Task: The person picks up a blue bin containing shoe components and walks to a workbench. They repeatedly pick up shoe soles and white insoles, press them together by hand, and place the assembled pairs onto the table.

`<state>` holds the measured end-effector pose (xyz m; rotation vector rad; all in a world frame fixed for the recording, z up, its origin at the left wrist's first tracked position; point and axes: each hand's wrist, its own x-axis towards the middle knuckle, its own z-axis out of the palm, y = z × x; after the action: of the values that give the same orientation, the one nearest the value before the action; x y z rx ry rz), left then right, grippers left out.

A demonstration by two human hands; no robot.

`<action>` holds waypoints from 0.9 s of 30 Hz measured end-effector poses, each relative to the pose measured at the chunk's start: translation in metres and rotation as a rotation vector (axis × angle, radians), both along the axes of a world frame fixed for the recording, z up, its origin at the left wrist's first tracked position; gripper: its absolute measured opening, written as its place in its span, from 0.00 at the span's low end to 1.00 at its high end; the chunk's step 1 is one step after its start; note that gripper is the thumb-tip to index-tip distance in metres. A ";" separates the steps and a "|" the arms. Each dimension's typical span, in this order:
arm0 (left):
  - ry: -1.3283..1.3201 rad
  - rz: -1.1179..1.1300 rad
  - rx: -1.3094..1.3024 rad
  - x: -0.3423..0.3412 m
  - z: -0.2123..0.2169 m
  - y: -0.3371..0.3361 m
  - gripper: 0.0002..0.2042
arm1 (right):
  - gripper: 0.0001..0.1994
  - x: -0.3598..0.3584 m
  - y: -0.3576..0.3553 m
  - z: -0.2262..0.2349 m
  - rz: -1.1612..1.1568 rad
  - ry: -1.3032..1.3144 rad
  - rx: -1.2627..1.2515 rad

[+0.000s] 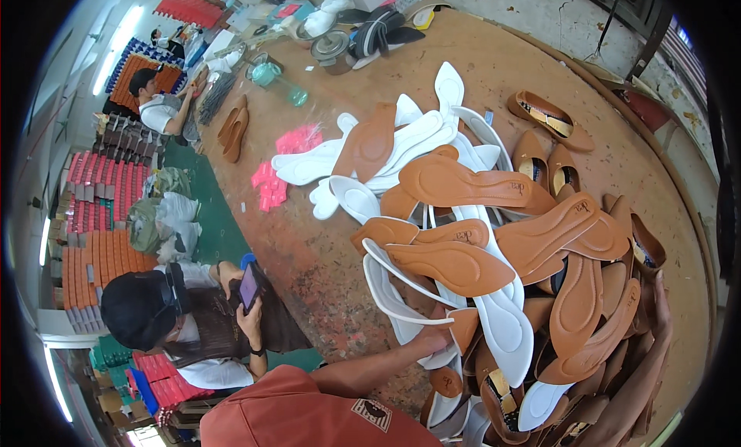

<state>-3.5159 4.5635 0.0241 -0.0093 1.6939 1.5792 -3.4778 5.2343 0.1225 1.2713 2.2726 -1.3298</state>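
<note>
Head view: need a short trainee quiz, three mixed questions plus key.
1. True or false: the nearer co-worker holds a phone.
2. Multiple choice. The insoles are:
A) blue and green
B) brown and white
C) black and red
3. Fill in: the farthest-right brown shoe is nearest the wearer's ____.

Key: 1. True. 2. B. 3. right hand.
</note>
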 end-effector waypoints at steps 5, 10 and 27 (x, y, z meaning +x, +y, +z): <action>0.039 -0.073 -0.084 0.004 -0.001 0.007 0.28 | 0.45 -0.005 -0.028 -0.004 -0.183 0.130 -0.198; -0.077 0.039 0.096 0.006 -0.023 0.018 0.25 | 0.43 0.023 -0.026 -0.042 -0.216 0.221 -0.363; 1.116 -0.354 -1.193 -0.382 0.057 -0.137 0.25 | 0.29 -0.211 -0.436 0.001 -0.097 0.195 0.005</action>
<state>-3.8977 4.4265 0.0808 0.6142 3.0124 0.0085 -3.6888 4.7982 0.1240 1.3212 2.3689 -1.5452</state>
